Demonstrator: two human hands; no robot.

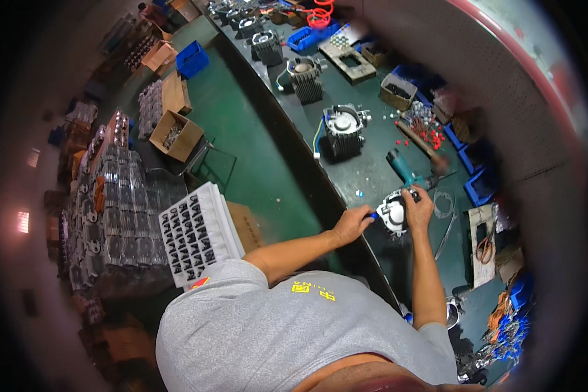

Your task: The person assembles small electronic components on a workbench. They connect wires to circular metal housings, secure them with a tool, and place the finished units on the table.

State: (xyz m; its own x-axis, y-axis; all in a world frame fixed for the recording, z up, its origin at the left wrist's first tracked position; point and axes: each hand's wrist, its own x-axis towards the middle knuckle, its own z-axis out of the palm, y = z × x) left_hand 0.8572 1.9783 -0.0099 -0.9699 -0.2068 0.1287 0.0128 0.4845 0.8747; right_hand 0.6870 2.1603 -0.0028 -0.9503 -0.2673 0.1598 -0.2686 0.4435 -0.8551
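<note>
A small white and silver metal assembly with a dark body (392,212) is at the bench edge in front of me. My right hand (419,208) grips its right side, fingers bent over the top. My left hand (351,225) is closed at its left side on a small blue piece (374,215), possibly a tool handle; most of it is hidden in the fingers. Just beyond my right hand lies a teal power drill (404,168) on its side. Farther along stands a similar finned assembly (344,129) with a yellow and blue wire hanging off it.
More finned assemblies (305,80) stand in a row up the bench. Blue bins (480,188), red caps (436,138), a hammer (418,138) and orange-handled scissors (484,249) lie along the right side. At left are a white tray of black parts (219,215) and an open cardboard box (191,137).
</note>
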